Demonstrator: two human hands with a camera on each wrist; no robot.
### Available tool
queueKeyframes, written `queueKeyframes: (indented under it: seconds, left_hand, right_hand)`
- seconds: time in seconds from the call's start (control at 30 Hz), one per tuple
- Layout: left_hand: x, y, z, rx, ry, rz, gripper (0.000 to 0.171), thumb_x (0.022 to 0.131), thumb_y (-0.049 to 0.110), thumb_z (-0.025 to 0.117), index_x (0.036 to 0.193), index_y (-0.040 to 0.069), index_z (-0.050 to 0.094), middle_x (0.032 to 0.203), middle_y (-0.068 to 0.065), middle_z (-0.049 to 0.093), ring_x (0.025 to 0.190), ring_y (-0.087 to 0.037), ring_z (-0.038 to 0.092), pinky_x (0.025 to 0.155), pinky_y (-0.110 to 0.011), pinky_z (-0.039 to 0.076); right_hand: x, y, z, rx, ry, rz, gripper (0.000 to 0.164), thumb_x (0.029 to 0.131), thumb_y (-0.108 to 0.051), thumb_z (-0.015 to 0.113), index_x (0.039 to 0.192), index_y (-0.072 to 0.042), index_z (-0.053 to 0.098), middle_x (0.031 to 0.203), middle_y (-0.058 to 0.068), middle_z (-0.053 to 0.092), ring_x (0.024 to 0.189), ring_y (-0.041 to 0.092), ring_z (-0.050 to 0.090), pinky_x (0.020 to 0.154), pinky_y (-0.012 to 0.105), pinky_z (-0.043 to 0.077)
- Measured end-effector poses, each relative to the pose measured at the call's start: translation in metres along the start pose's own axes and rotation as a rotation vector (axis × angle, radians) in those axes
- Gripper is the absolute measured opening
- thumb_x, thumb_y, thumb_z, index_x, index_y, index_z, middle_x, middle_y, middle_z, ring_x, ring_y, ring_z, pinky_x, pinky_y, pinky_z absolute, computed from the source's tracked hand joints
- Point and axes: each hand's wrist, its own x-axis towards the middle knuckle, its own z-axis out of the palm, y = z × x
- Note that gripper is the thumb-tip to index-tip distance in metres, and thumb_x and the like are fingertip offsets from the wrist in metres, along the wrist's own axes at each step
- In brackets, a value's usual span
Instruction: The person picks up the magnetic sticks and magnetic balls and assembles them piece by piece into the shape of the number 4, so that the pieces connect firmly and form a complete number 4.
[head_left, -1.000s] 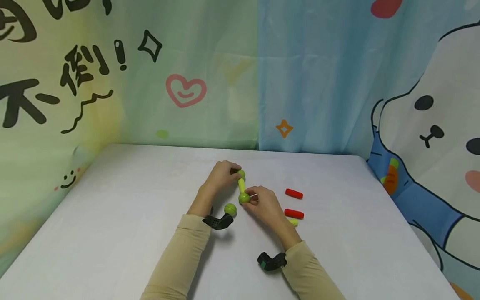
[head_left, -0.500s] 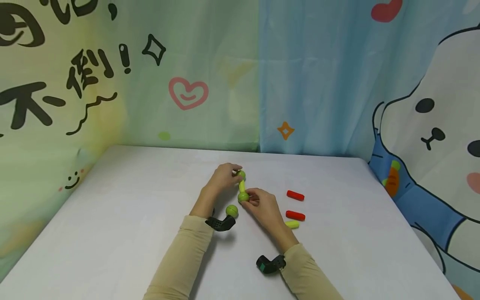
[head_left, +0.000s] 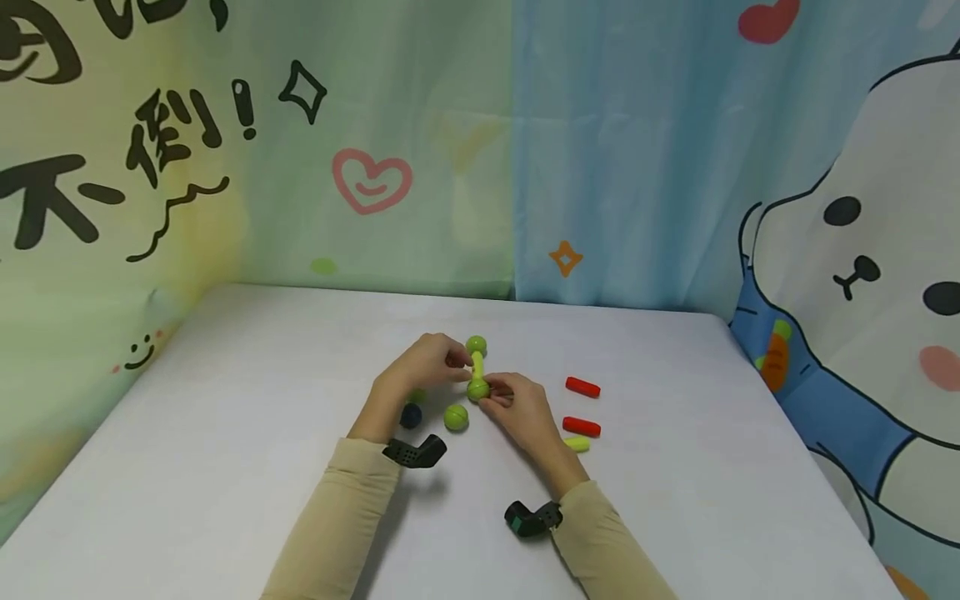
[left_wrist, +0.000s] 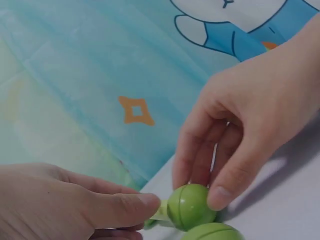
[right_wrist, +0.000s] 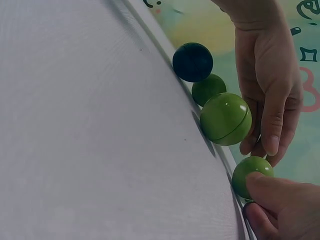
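Note:
A yellow-green rod (head_left: pixel 477 365) joins two green balls, one at the far end (head_left: pixel 476 344) and one at the near end (head_left: pixel 477 389). My right hand (head_left: pixel 521 407) pinches the near ball between thumb and fingers; the left wrist view shows this grip on the ball (left_wrist: pixel 191 206). My left hand (head_left: pixel 429 365) is beside the rod on its left, thumb and fingertips at its edge with slack between them. The thumb partly covers the rod in the left wrist view. A loose green ball (head_left: pixel 456 417) lies nearer me, between the hands.
Another green ball (head_left: pixel 417 397) and a dark blue ball (head_left: pixel 410 416) lie near my left wrist, partly hidden in the head view. Two red rods (head_left: pixel 582 387) and a yellow-green rod (head_left: pixel 577 444) lie right of my right hand. A printed curtain stands behind the white table (head_left: pixel 300 367).
My left hand has left the far ball and shifted left and toward me, uncovering that ball and the balls by its wrist. The right hand keeps its pinch on the near ball.

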Motion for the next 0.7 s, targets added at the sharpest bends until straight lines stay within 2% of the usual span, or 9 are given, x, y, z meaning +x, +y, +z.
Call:
queueKeyframes:
  seconds: [0.2,0.47,0.7]
  left_hand:
    - [-0.001,0.002,0.008,0.016,-0.037,0.013,0.02,0.082,0.024,0.075,0.099,0.014,0.073,0.087,0.004,0.069,0.082,-0.008,0.06,0.077,-0.027,0.049]
    - [-0.002,0.004,0.01,0.016,-0.021,0.042,0.024,0.079,0.024,0.078,0.098,0.012,0.072,0.089,0.002,0.069,0.083,-0.009,0.062,0.078,-0.028,0.05]
    - [-0.003,0.003,0.011,0.01,-0.004,0.018,0.024,0.077,0.026,0.08,0.096,0.014,0.071,0.089,0.002,0.071,0.084,-0.009,0.065,0.079,-0.029,0.051]
  right_hand:
    - [0.002,0.003,0.001,0.006,0.001,0.001,0.037,0.083,-0.014,0.073,0.119,-0.012,0.065,0.11,0.004,0.068,0.099,0.014,0.065,0.082,0.023,0.053]
    - [0.002,0.001,-0.001,-0.004,-0.022,0.024,0.039,0.084,-0.015,0.073,0.122,-0.012,0.064,0.111,0.004,0.068,0.1,0.014,0.066,0.083,0.024,0.053]
    - [0.003,-0.002,-0.011,-0.049,-0.083,0.026,0.046,0.085,-0.015,0.071,0.129,-0.014,0.06,0.115,0.005,0.067,0.104,0.016,0.065,0.086,0.028,0.052]
